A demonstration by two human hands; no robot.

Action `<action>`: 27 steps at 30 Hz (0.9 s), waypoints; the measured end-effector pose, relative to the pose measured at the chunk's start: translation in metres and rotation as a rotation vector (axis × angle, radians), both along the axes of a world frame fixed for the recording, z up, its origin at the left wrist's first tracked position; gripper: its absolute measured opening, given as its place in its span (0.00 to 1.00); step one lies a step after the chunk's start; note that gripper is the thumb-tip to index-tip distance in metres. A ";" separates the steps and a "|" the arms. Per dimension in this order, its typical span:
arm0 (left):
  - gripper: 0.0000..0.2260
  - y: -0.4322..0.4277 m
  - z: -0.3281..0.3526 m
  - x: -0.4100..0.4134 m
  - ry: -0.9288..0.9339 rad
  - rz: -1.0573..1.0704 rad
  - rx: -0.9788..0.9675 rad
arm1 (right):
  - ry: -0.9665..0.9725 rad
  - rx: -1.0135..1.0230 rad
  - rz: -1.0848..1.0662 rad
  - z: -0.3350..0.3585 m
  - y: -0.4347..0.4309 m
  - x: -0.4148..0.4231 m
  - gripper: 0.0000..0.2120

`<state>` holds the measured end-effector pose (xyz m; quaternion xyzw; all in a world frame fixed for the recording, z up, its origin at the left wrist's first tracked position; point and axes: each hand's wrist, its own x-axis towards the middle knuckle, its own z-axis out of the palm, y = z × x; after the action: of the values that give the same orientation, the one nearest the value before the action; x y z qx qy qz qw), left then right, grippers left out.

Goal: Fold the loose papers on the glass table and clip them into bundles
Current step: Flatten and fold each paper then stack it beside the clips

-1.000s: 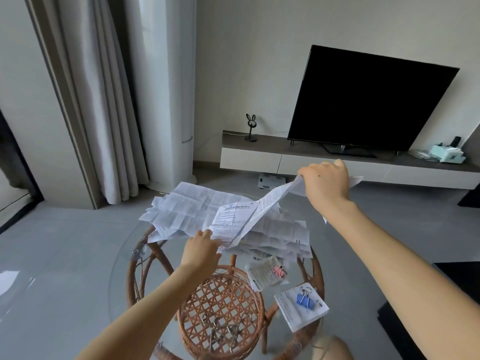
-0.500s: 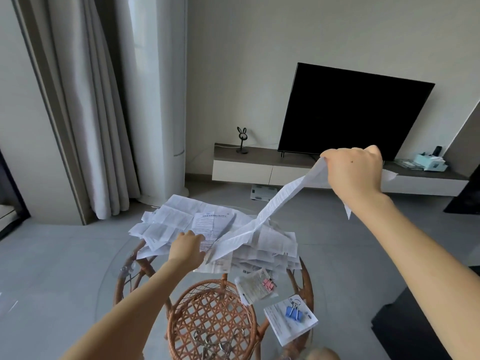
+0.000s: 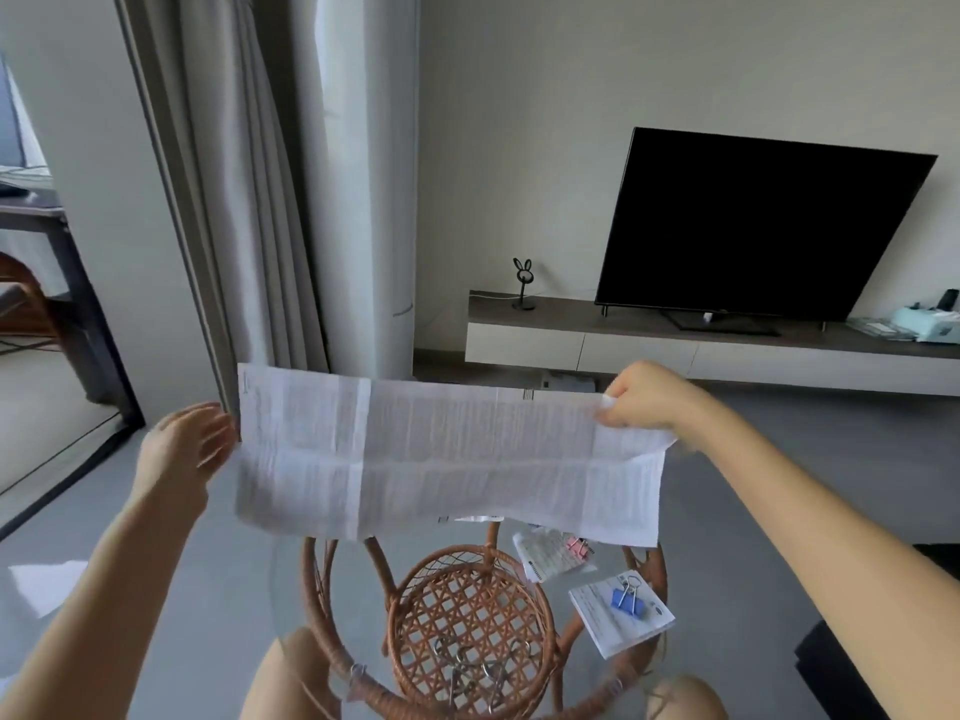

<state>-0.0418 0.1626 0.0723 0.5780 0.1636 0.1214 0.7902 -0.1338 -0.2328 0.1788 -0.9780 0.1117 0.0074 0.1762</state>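
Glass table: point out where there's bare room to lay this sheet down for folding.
Bare glass table shows at the near left, between its rim and the loose clips near the middle. The right is crowded: pink-clipped bundle and blue-clipped bundle. The far part is hidden behind the sheet in the right hand.

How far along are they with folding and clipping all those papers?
Two bundles look done: one with a pink clip, one with a blue clip, lying on the glass table. In hand: a long creased sheet, unfolded in the air, the right hand pinching its top edge, the left hand open at its left edge. It hides most of the loose pile, so what remains cannot be counted.
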 end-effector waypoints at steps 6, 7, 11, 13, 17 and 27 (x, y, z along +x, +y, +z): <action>0.13 0.042 0.005 -0.050 -0.285 0.511 0.684 | 0.204 0.308 -0.071 -0.079 0.033 -0.005 0.17; 0.17 0.035 0.000 -0.061 -0.368 0.452 0.894 | 0.233 0.353 -0.064 -0.094 0.039 -0.009 0.14; 0.34 -0.011 -0.016 -0.084 -0.724 -0.095 1.607 | 0.282 0.517 -0.068 -0.134 0.057 -0.024 0.09; 0.43 -0.029 -0.037 -0.086 -0.660 -0.495 1.812 | 0.321 0.600 -0.100 -0.145 0.063 -0.032 0.09; 0.44 -0.062 -0.079 -0.092 -0.433 -0.924 1.946 | 0.339 1.014 -0.303 -0.163 0.069 -0.052 0.08; 0.21 -0.079 -0.140 -0.109 -0.451 -1.025 1.531 | 0.412 0.997 -0.161 -0.190 0.056 -0.108 0.08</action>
<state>-0.1511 0.0838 -0.0678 0.9035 -0.3906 -0.0572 0.1667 -0.2414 -0.1770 -0.0112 -0.7426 0.2013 0.2374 0.5930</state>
